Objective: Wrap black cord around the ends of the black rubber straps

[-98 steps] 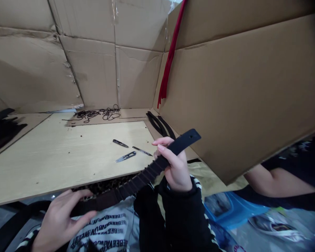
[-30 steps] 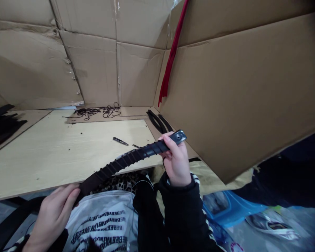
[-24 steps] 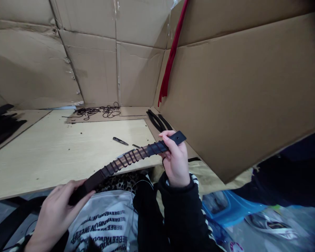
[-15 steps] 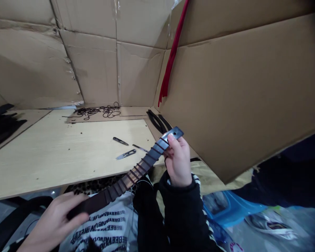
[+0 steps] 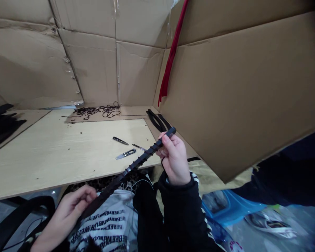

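Black strap (image 5: 131, 165) stretches between both hands (image 5: 69, 215) (image 5: 174, 157).

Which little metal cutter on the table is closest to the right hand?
The thin, narrow cutter is closest to the right hand holding the dark strap. The silver snips and dark snips lie farther left.

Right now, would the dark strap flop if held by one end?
Probably, flat-wise: the dark strap is a thin band. Edge-on between the left hand and right hand it runs fairly straight, so it seems stiffer that way. Its ridges should resist slipping.
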Demonstrator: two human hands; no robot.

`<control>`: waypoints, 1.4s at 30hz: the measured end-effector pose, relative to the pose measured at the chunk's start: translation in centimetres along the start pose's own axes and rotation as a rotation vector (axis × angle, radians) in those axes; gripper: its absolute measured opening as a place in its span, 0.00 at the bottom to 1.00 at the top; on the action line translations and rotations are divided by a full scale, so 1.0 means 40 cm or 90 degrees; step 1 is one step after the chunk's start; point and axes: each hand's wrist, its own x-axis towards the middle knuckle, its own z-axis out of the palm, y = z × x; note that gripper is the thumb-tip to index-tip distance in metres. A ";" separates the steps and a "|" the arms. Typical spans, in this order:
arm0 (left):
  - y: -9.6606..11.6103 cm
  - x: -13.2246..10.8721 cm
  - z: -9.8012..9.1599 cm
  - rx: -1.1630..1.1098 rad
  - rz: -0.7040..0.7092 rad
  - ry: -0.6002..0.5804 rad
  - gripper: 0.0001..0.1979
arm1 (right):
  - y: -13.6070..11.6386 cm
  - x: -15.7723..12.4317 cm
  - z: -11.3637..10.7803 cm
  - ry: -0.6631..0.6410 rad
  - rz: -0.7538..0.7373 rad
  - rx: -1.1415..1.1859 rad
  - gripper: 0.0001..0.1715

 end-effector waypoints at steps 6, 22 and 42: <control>-0.029 -0.014 0.051 -0.069 -0.055 -0.228 0.22 | -0.008 -0.005 0.003 0.051 -0.027 0.018 0.17; -0.039 -0.031 0.039 0.144 0.088 -0.005 0.19 | -0.003 -0.015 0.018 -0.033 0.020 0.010 0.19; -0.028 -0.027 0.055 0.050 0.029 0.069 0.17 | 0.094 -0.079 0.095 -0.334 0.174 -0.157 0.24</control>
